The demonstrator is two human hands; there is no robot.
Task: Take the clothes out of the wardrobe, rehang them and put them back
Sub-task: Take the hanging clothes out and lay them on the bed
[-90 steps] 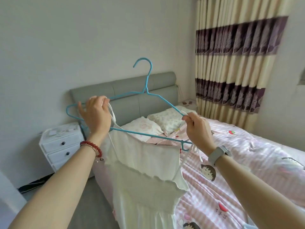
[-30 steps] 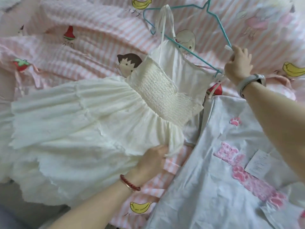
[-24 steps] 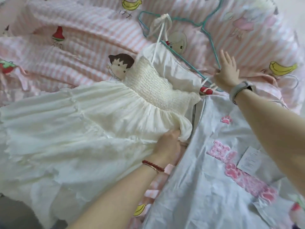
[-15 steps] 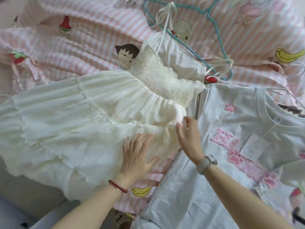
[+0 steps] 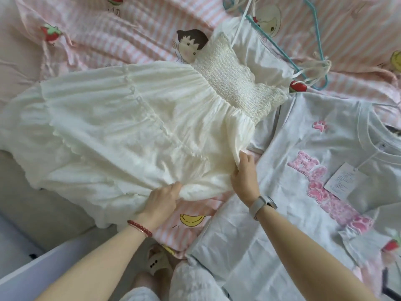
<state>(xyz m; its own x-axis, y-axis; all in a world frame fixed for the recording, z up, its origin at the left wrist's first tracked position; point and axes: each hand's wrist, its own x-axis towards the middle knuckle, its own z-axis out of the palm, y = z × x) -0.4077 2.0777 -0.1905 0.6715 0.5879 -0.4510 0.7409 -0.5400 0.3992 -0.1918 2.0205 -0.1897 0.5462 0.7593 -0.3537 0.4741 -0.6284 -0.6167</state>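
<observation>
A cream strap dress [image 5: 121,118] lies spread across the pink striped bed, skirt to the left, smocked bodice toward the upper right. Its straps are tied to a teal hanger [image 5: 319,40] lying flat at the top. My left hand [image 5: 162,198] grips the skirt's near edge, fingers curled under the fabric. My right hand [image 5: 245,170] pinches the same edge a little to the right, near the waist.
A white T-shirt [image 5: 293,213] with pink lettering and a paper tag lies on the bed to the right of the dress. The bed's near edge and grey floor run along the lower left. My slippered feet show at the bottom.
Both hands lay flat on the skirt half a second ago; now both grasp its near edge. The hanger, let go by my right hand earlier, lies still on the bed.
</observation>
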